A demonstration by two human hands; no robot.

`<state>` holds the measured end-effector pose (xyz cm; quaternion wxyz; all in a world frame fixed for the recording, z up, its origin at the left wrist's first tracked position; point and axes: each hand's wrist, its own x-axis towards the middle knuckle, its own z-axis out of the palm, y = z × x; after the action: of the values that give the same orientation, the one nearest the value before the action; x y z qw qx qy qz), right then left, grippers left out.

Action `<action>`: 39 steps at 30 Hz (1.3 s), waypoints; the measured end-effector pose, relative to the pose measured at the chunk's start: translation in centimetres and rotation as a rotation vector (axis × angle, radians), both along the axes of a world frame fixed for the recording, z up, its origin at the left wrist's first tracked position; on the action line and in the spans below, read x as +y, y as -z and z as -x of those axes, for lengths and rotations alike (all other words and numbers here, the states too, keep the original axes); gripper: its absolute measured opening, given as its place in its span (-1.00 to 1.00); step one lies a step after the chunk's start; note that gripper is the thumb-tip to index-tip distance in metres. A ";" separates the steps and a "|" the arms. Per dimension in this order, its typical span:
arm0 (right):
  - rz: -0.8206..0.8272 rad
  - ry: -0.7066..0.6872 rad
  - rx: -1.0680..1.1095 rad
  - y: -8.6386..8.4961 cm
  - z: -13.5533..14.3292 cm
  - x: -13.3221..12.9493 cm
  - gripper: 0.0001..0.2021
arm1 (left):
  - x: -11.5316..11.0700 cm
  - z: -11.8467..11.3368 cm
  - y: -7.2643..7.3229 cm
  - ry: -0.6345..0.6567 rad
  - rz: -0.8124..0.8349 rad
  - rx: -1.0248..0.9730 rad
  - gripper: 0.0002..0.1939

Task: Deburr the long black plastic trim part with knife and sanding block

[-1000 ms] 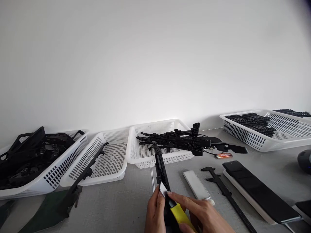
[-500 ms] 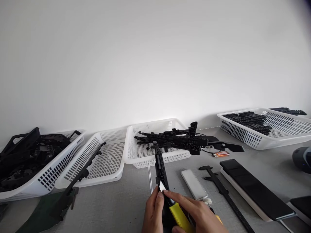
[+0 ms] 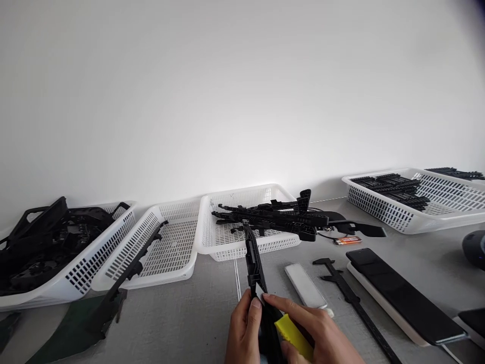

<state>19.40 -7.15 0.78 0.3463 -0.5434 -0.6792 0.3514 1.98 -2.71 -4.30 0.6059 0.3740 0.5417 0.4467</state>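
At the bottom centre, my left hand (image 3: 244, 323) is closed around a long black plastic part (image 3: 254, 255) that points away from me, its far end before the middle basket. My right hand (image 3: 316, 328) grips a yellow-handled utility knife (image 3: 293, 334), the index finger stretched along toward the tip. The knife's pale blade (image 3: 259, 290) lies against the black part, just above my left thumb. The near end of the part is partly hidden by my hands.
A white basket (image 3: 223, 254) with several black parts stands behind my hands. More baskets flank it: one (image 3: 151, 280) with a long black strip across it, another (image 3: 417, 222) at right. A caliper (image 3: 350, 296), a white block (image 3: 306, 285) and a phone-like black slab (image 3: 405, 293) lie rightward.
The view has shifted slightly, so most things appear a little further right. The knife's handle has tilted, and its blade shows less; both hands keep their holds.
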 end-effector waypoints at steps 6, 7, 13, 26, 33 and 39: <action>-0.004 0.027 -0.054 0.4 -0.3 -0.1 -0.34 | -0.2 -0.2 -0.7 0.027 0.009 -0.005 -0.22; -0.003 0.020 -0.059 0.3 -0.3 -0.1 -0.34 | -0.3 -0.2 -0.8 0.022 0.012 -0.002 -0.22; 0.003 -0.046 -0.026 0.1 -0.3 0.1 -0.30 | -0.2 -0.3 -1.2 0.009 -0.024 0.005 -0.21; 0.021 0.029 -0.041 0.7 -0.2 -0.2 -0.29 | -0.3 -0.1 -1.7 0.013 -0.014 0.044 -0.36; 0.019 0.044 -0.070 0.9 -0.2 -0.3 -0.28 | -0.3 0.0 -1.5 0.031 0.009 0.032 -0.32; -0.005 0.006 -0.052 0.6 -0.3 -0.4 -0.33 | -0.3 -0.2 -0.7 0.068 -0.042 0.005 -0.17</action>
<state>19.66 -7.53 0.14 0.3309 -0.5536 -0.6872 0.3343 2.17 -2.99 -3.63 0.6112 0.4058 0.5210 0.4362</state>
